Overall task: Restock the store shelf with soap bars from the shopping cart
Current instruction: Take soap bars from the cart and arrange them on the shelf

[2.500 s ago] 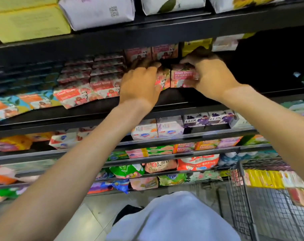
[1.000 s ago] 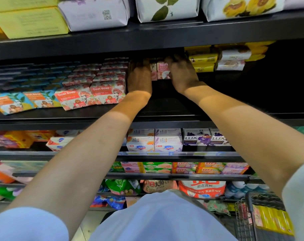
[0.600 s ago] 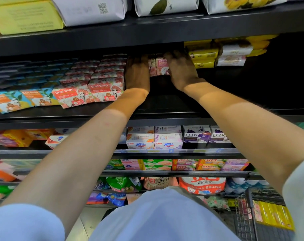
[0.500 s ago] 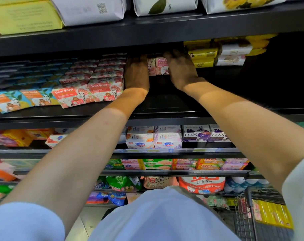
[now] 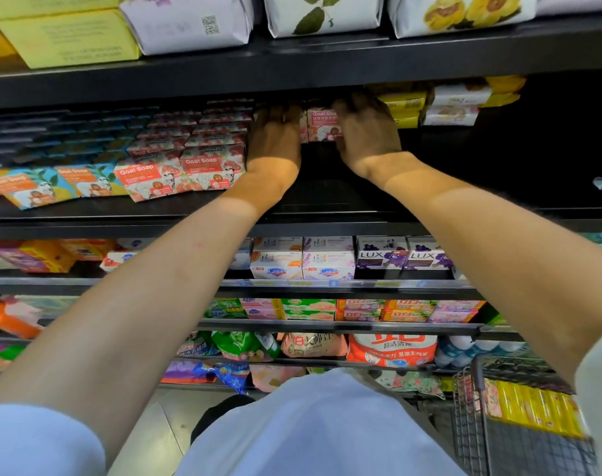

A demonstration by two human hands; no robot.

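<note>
Since two and a half seconds ago both hands have pushed the pink soap boxes from the front edge of the shelf (image 5: 327, 214) deep into its shaded back, and over the last half second they have hardly shifted. At the far left lie the orange and blue soap packs (image 5: 35, 190), then the red goat soap boxes (image 5: 176, 170) stacked in rows running back. Next, the left hand (image 5: 275, 135) lies with its fingers reaching forward against the left side of the pink soap boxes (image 5: 322, 127); its fingertips are lost in shadow, so I cannot tell whether it grips or only presses. The right hand (image 5: 365, 132) cups the right side of the same boxes, fingers curled round them. Further right sit the yellow soap packs (image 5: 404, 106). Low at the far right the shopping cart (image 5: 499, 424) holds more yellow and pink packs. The step in hand looks like seating these boxes squarely at the back. The next move likely calls for letting go without tipping them, then reaching down to the cart.
</note>
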